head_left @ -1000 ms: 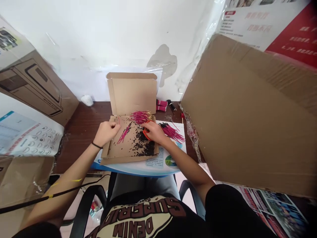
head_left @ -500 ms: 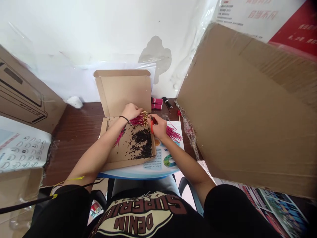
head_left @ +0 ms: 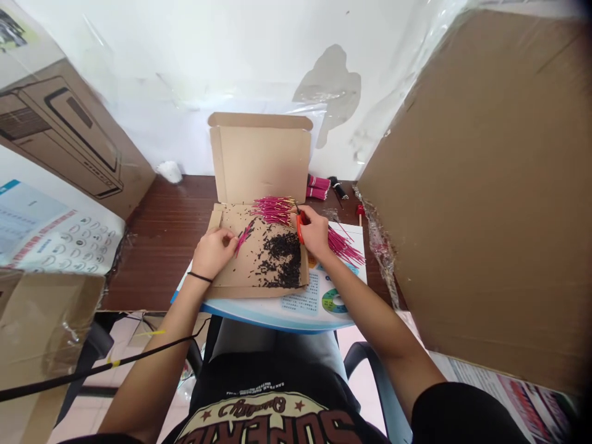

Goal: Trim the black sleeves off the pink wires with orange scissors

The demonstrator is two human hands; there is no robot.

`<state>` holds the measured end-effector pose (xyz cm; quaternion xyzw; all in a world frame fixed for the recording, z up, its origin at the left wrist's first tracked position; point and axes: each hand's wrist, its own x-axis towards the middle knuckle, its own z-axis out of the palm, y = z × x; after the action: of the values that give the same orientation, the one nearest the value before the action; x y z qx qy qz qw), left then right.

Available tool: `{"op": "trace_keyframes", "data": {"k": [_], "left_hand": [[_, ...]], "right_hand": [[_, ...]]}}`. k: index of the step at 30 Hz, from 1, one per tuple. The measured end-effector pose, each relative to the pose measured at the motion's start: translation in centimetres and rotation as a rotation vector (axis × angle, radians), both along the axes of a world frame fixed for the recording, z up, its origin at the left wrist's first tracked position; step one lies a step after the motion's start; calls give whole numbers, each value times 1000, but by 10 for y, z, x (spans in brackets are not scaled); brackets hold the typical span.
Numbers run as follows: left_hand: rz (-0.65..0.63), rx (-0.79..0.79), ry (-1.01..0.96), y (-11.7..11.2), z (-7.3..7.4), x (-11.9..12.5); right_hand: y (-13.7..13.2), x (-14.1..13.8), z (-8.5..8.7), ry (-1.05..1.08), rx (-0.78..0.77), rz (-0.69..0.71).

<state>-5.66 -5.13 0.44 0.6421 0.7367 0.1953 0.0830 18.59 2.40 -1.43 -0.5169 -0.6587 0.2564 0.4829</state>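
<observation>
L hand (head_left: 213, 253), fingers narrow, at black-tipped strips (head_left: 243, 238) in box (head_left: 259, 293) (grip unclear); R hand (head_left: 316, 234) w/ orange scissors (head_left: 299, 229) in fingers; gold-tipped pile (head_left: 274, 210) apparently done, said strips left.

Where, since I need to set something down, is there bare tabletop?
Bare tabletop lies between the open box and the printed carton at left. Crowded: the box's right side, with black scraps, a pink bundle and the right hand holding an orange-handled tool; more pink strands lie right of it.
</observation>
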Motion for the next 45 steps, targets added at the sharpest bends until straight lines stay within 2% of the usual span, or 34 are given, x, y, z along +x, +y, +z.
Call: {"op": "trace_keyframes", "data": {"k": [7, 10, 13, 16, 20, 23, 26, 29, 30, 32, 35, 39, 45], "left_hand": [[63, -90, 92, 6, 6, 14], [40, -33, 123, 10, 5, 18], [16, 37, 106, 15, 0, 23], [14, -1, 84, 21, -3, 28], [32, -14, 15, 24, 1, 28], [29, 133, -156, 17, 5, 29], [-32, 242, -552, 7, 7, 39], [-127, 84, -1197, 0, 5, 57], [-137, 36, -1352, -1, 5, 63], [-127, -37, -1531, 0, 4, 73], [-86, -70, -1601, 2, 6, 79], [-63, -93, -1584, 6, 11, 79], [-111, -147, -1496, 15, 16, 83]], "right_hand": [[1, 1, 0, 46, -22, 13], [1, 0, -1, 23, -22, 9], [0, 0, 0, -8, -26, 9], [-1, 1, 2, -20, -16, 25], [-1, 2, 5, -43, -14, 40], [-4, 2, 8, -100, -6, 30], [-12, -1, 13, -219, -17, 57], [-22, -3, 19, -339, -24, 114], [-25, -4, 20, -354, -28, 126], [-29, -4, 24, -366, -42, 138], [-30, -2, 28, -363, -59, 156], [-31, -1, 32, -376, -64, 195], [-33, -3, 33, -403, -75, 208]]}}
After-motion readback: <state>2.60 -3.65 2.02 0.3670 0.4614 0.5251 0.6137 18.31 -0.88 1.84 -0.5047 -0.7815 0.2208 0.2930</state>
